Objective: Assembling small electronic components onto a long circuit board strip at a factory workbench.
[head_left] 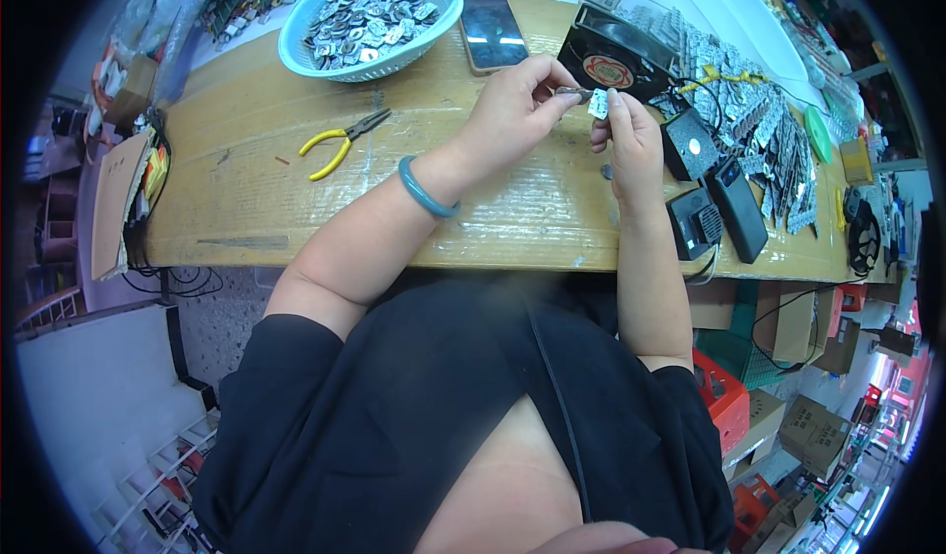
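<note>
My left hand (512, 110) pinches a thin dark metal tool or part at its fingertips. A teal bangle (426, 191) sits on that wrist. My right hand (631, 145) holds a small silvery metal piece (598, 103) between thumb and fingers, touching the tip of what the left hand holds. Both hands meet above the cardboard-covered worktable (296, 199), just in front of a black fan (613, 61).
Yellow-handled pliers (342, 142) lie left of my hands. A light blue basket (370, 17) of small metal parts stands at the back, a phone (493, 30) beside it. Black adapter boxes (714, 199) and a heap of silvery parts (759, 120) lie to the right.
</note>
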### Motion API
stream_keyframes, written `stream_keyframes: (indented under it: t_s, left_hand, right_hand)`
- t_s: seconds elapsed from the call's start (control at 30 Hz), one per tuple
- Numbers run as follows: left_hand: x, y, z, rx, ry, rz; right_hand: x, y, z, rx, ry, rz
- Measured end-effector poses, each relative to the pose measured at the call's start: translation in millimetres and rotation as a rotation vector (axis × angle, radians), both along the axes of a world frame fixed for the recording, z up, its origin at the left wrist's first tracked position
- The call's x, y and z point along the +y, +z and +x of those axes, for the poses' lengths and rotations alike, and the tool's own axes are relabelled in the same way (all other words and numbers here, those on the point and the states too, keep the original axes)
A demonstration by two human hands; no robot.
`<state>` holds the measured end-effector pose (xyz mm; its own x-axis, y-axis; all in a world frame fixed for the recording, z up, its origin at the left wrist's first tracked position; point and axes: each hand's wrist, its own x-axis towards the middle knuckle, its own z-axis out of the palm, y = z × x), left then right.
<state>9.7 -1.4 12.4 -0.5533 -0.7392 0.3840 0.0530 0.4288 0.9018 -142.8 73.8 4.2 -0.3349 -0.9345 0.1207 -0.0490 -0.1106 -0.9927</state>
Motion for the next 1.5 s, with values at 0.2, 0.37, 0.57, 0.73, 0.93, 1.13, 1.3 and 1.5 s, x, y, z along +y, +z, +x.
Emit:
stream_keyframes:
  t_s: [0.2, 0.37, 0.57, 0.73, 0.93, 1.13, 1.3, 1.5]
  left_hand:
    - [-2, 5, 3, -0.021, -0.083, -0.019]
    - [4, 8, 1, -0.024, -0.017, -0.065]
    - [6, 7, -2, 0.051, 0.053, -0.146]
    - [11, 10, -2, 0.017, 0.086, -0.129]
    - [12, 7, -3, 0.026, 0.121, -0.118]
    - [12, 9, -2, 0.041, 0.13, -0.138]
    - [9, 6, -3, 0.087, 0.139, -0.111]
    - [7, 5, -4, 0.078, 0.1, -0.123]
  right_hand:
    - [1, 1, 3, -0.026, -0.018, -0.052]
    - [0, 1, -1, -0.042, -0.016, -0.051]
    - [1, 2, -1, -0.026, 0.004, -0.039]
    - [1, 0, -4, -0.017, 0.034, -0.04]
    - [0, -2, -5, -0.006, 0.069, -0.047]
    - [0, -1, -1, -0.057, 0.046, -0.059]
    - [0, -1, 1, -0.091, 0.002, -0.075]
    - [0, -1, 1, -0.08, 0.031, -0.072]
